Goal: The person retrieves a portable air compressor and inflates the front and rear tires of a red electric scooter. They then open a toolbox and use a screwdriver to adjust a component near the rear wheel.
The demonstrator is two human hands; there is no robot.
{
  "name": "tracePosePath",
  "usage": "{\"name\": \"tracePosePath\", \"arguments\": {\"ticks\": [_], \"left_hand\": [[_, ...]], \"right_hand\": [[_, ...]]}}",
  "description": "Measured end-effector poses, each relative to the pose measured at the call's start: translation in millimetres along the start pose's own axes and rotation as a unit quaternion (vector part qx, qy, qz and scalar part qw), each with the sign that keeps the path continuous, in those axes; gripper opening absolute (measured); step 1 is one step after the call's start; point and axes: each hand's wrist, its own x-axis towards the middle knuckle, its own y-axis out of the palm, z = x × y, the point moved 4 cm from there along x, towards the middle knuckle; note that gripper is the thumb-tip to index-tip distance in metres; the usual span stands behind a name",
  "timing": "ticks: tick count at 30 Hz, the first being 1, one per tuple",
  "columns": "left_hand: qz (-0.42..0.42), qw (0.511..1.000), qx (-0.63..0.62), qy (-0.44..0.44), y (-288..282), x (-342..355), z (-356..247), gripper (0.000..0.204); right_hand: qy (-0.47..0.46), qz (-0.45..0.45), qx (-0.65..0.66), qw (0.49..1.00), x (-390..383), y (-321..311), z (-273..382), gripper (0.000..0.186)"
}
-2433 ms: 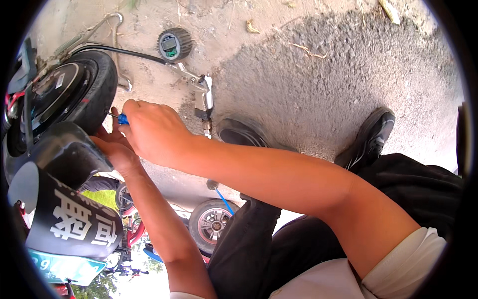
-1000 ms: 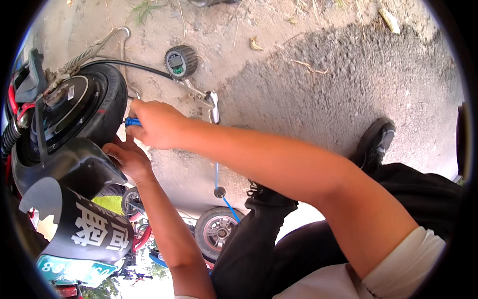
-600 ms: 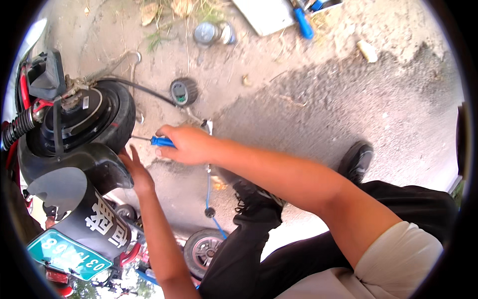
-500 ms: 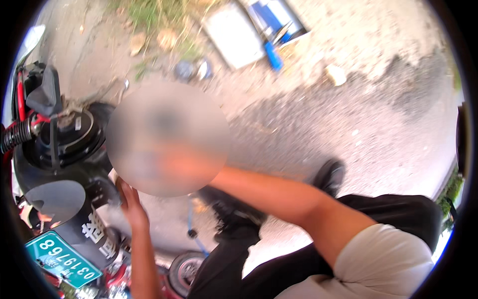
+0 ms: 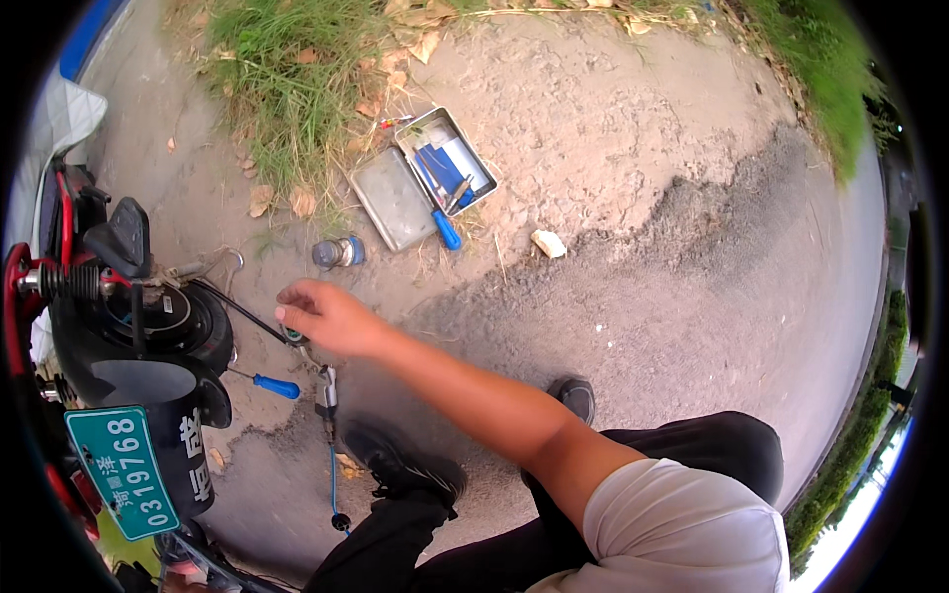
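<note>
My right hand reaches left over the ground beside the scooter's wheel, fingers curled in. Whether anything is in them is hidden. Just under the hand shows the round gauge of a tyre inflator; the hand partly covers it. A black hose runs from the gauge toward the wheel, and a blue air hose leads from the inflator's other end toward my foot. Close to the tyre lies a blue-handled screwdriver, its shaft pointing at the wheel. My left hand is out of view.
An open metal toolbox with blue-handled tools lies beyond my hand, near grass. A small round container rests on its side. The scooter's mudguard and green plate stand at left; my shoe is near the inflator.
The view has shifted, showing more ground and the toolbox. My left hand, earlier beside the wheel, has left the picture. My right hand was inside a blurred patch before; it is now visible.
</note>
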Motion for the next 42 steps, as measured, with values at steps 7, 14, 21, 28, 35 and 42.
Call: {"name": "tracePosePath", "arguments": {"ticks": [7, 14, 21, 28, 35, 42], "left_hand": [[-0.042, 0.995, -0.075, -0.055, 20, 7, 58, 0.045], [-0.048, 0.96, 0.274, 0.009, 34, 25, 54, 0.05], [0.078, 0.796, 0.6, 0.025, 34, 21, 58, 0.048], [0.084, 0.701, 0.708, -0.019, 6, 44, 43, 0.028], [0.134, 0.698, 0.703, -0.032, -80, 120, 83, 0.021], [0.115, 0.799, 0.586, 0.078, -48, 205, 170, 0.02]], "right_hand": [[0.095, -0.106, 0.057, 0.988, -4, -120, 28, 0.039], [0.133, -0.132, -0.531, 0.827, 54, -248, -2, 0.032], [0.103, -0.015, -0.644, 0.758, 81, -245, -18, 0.049], [0.083, -0.05, -0.618, 0.78, 85, -254, -19, 0.03], [0.026, -0.066, -0.475, 0.877, 51, -237, 82, 0.012], [0.091, 0.184, -0.282, 0.937, -81, -76, 109, 0.012]]}}
